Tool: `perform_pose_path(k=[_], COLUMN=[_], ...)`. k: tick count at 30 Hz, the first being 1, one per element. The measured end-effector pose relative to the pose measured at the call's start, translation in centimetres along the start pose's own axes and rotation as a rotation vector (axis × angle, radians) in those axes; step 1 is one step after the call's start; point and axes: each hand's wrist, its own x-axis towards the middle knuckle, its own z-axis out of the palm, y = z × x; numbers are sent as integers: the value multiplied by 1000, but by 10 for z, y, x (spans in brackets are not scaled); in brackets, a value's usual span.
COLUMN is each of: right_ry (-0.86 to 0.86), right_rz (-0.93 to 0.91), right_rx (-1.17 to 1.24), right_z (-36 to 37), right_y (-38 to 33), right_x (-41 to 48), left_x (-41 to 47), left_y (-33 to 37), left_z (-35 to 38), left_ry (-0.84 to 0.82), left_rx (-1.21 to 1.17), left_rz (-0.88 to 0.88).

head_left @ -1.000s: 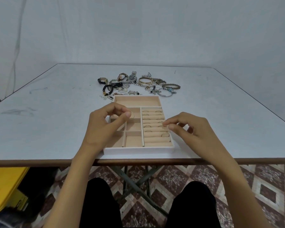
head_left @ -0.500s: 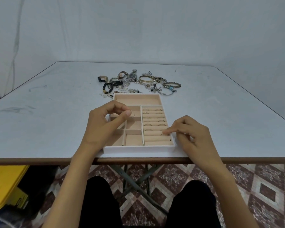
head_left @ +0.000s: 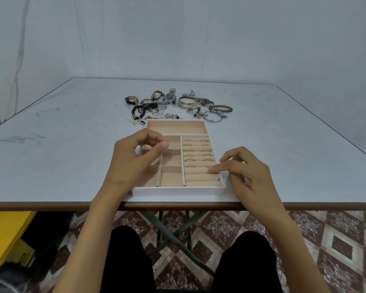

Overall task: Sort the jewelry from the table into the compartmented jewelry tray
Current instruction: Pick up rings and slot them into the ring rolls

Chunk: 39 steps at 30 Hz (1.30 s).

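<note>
ring [head_left: 170, 147], thin and pale, pinched between thumb tip and forefinger of left hand [head_left: 133, 159]; the other left fingers are curled in above it. it hangs over the small square compartments in the tray's left half, above the lining as far as can be seen.

right hand [head_left: 249, 174]: forefinger tip [head_left: 212, 170] laid on the padded rolls [head_left: 199, 177] at their right end, a few rows up from the near wall. remaining fingers bent and spread above, thumb low beside the tray's right wall. cannot tell whether anything is pinched under that tip.

tray [head_left: 178, 190]: near wall just inside the table's front edge and parallel to it. rings [head_left: 203, 154] sit in pairs in the farther roll slots.

jewelry pile [head_left: 178, 106] lies just beyond the tray's far wall, nearest pieces close against the far left corner.

table [head_left: 72, 155] spreads wide on both sides; its side edges are well apart from tray and hands.

left forearm [head_left: 89, 218] and right forearm [head_left: 283, 225] rise from below the front edge. left wrist is bent inward; right palm faces down beside the tray's near right corner.
</note>
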Motion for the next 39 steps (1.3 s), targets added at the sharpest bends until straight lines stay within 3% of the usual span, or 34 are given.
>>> perform_pose_path(k=[25, 29, 32, 36, 39], right_ry=[26, 26, -74, -361, -455], right_rz=[-14, 62, 180, 375, 407], right_rx=[-47, -131, -364, -586, -671], right_z=[2, -3, 0, 6, 7], right_y=[4, 0, -2, 0, 0], right_x=[0, 1, 6, 12, 15], left_x=[0, 0, 1, 3, 4], left_y=[0, 1, 2, 6, 11], left_z=[0, 0, 0, 1, 2], left_ry=[-9, -15, -16, -44, -122], left_rx=[32, 28, 13, 8, 19], left_rz=[10, 14, 13, 5, 15])
